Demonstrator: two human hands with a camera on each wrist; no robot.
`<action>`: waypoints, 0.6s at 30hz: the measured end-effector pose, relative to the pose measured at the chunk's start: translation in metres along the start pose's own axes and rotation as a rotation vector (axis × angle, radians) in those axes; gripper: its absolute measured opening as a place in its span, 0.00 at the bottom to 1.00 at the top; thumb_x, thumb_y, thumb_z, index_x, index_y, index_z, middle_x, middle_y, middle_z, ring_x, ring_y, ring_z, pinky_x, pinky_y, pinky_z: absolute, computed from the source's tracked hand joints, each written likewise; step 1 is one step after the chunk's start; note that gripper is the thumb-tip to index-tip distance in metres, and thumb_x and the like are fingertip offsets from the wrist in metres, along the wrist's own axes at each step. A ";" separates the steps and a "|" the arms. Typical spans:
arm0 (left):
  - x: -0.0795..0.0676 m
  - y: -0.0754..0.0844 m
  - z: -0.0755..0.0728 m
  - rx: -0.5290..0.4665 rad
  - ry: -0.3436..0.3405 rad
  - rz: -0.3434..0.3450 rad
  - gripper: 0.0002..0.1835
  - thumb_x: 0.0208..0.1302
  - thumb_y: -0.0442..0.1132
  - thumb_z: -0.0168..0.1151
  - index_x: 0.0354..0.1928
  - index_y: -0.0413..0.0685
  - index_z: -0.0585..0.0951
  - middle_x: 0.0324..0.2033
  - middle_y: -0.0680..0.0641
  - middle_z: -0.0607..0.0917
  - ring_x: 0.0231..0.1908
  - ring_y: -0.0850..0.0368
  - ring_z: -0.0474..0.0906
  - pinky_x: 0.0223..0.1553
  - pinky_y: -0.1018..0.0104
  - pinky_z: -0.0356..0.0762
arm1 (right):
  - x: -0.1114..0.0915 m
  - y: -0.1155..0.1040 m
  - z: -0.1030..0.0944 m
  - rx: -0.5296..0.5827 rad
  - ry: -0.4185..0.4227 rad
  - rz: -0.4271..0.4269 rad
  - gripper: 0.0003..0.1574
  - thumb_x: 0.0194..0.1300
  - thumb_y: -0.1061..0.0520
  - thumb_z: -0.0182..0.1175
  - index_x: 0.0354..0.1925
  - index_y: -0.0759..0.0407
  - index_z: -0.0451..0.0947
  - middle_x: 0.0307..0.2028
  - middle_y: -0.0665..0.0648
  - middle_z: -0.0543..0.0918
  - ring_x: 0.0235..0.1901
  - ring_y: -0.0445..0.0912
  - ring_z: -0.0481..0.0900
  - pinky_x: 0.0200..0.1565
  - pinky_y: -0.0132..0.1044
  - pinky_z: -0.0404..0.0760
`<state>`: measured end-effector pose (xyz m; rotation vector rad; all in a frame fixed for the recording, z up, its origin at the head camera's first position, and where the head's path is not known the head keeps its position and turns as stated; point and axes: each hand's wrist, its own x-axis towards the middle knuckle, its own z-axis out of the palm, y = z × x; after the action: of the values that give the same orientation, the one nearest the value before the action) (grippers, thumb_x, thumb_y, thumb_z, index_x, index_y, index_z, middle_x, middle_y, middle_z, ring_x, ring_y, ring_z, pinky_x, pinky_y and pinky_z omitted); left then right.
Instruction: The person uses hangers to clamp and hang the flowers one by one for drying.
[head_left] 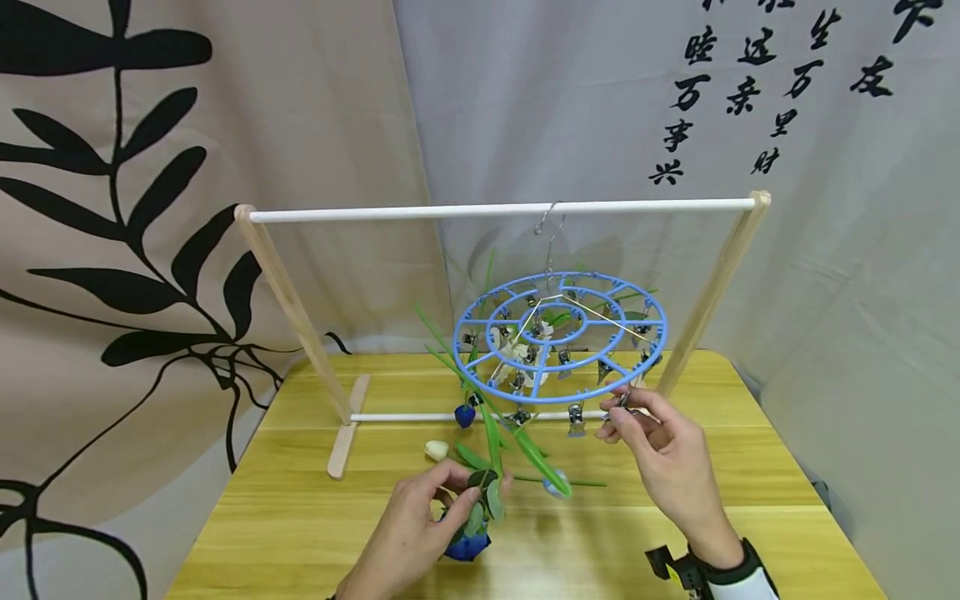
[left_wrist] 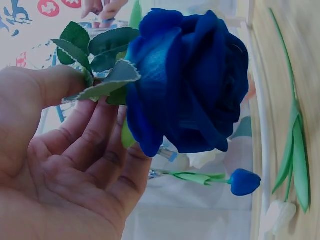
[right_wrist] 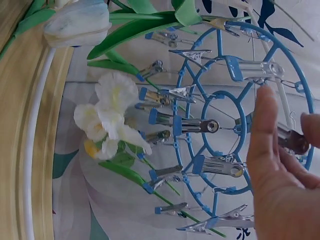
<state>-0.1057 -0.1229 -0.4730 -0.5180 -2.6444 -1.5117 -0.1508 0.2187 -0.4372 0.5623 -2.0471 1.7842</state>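
Note:
My left hand [head_left: 420, 517] pinches the leafy stem of a blue artificial rose [left_wrist: 187, 85], whose bloom points down toward the table in the head view. My right hand [head_left: 667, 450] is at the near right rim of a round blue clip hanger [head_left: 540, 398]. Its thumb and fingers pinch a metal clip [right_wrist: 292, 140] of that hanger. Other clips hang around the rings, among them a clip [head_left: 576, 421] at the near edge. White flowers [right_wrist: 107, 112], a dark blue tulip [head_left: 465, 415] and a pale blue tulip [right_wrist: 77, 25] hang among them.
The hanger is hooked on a white rod [head_left: 420, 212] between two wooden legs [head_left: 296, 312]. A lower white bar [head_left: 405, 417] crosses near the tabletop. A white tulip [head_left: 437, 450] lies on the wooden table [head_left: 285, 533]. Curtains with printed leaves and characters stand behind.

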 end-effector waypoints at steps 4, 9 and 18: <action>-0.001 0.002 0.001 -0.046 0.024 -0.046 0.04 0.86 0.43 0.71 0.49 0.65 0.89 0.43 0.63 0.94 0.47 0.67 0.90 0.48 0.68 0.90 | -0.003 0.001 0.001 0.081 -0.061 -0.033 0.19 0.89 0.74 0.55 0.71 0.80 0.75 0.54 0.58 0.92 0.45 0.45 0.98 0.51 0.40 0.98; -0.001 0.006 0.001 -0.158 0.052 -0.128 0.03 0.86 0.47 0.73 0.51 0.59 0.90 0.45 0.57 0.95 0.47 0.63 0.91 0.48 0.67 0.90 | -0.004 0.002 0.007 0.160 -0.102 -0.047 0.19 0.87 0.77 0.54 0.70 0.81 0.74 0.55 0.62 0.91 0.46 0.48 0.99 0.50 0.46 0.99; -0.004 0.006 0.009 -0.354 0.121 -0.067 0.04 0.83 0.33 0.72 0.54 0.42 0.88 0.53 0.38 0.94 0.48 0.63 0.92 0.50 0.70 0.94 | -0.007 0.000 0.018 0.175 -0.112 0.013 0.14 0.84 0.76 0.61 0.63 0.78 0.80 0.60 0.51 0.93 0.45 0.42 0.98 0.49 0.41 0.99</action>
<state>-0.0993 -0.1133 -0.4738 -0.3431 -2.3352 -1.9775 -0.1451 0.2016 -0.4426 0.7156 -1.9807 1.9945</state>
